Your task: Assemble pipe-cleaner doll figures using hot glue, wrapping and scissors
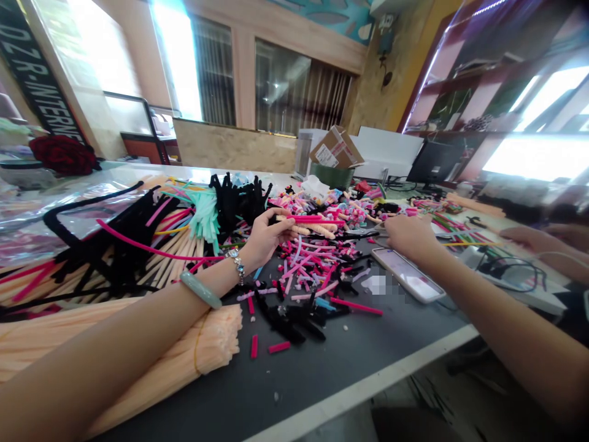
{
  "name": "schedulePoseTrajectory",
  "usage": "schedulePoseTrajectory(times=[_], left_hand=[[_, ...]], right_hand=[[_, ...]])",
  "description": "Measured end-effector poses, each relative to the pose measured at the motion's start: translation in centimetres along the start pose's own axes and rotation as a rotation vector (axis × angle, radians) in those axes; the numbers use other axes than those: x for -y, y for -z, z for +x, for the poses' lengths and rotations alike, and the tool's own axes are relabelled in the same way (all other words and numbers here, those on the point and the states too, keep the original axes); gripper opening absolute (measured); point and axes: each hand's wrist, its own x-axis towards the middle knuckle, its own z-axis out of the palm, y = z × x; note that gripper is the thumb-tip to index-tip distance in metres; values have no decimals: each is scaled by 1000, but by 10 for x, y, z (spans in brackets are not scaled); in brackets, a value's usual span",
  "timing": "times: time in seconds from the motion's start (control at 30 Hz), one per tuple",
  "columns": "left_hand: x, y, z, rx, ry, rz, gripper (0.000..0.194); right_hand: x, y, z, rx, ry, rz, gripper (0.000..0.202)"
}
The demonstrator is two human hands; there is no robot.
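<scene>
My left hand (271,232), with a bracelet and a pale green bangle on its arm, is closed round a few pink and peach pipe cleaners (317,222). They point to the right, above a heap of short pink pipe cleaner pieces (306,267). Over the phone's far end, my right hand (409,232) is closed, its fingers curled. A thin dark shape reaches left from it, and I cannot make out what it grips. Below the left forearm lies a banded bundle of peach pipe cleaners (216,341).
A phone (409,274) lies by my right wrist. Mint pipe cleaners (205,215) and black ones (239,202) are piled at the back left. Behind stands a cardboard box (337,147). Another person's hand (524,242) is at the far right, near cables.
</scene>
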Motion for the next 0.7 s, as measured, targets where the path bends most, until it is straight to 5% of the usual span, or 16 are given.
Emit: schedulePoseTrajectory(times=[0.37, 0.6, 0.7], left_hand=[[-3, -3, -1, -44, 10, 10, 32], [-2, -1, 0, -37, 3, 10, 32], [-1, -1, 0, -46, 2, 11, 31]], right_hand=[[-33, -29, 10, -106, -56, 51, 44], [-43, -43, 14, -100, 34, 221, 69], [-45, -43, 7, -39, 71, 320, 60]])
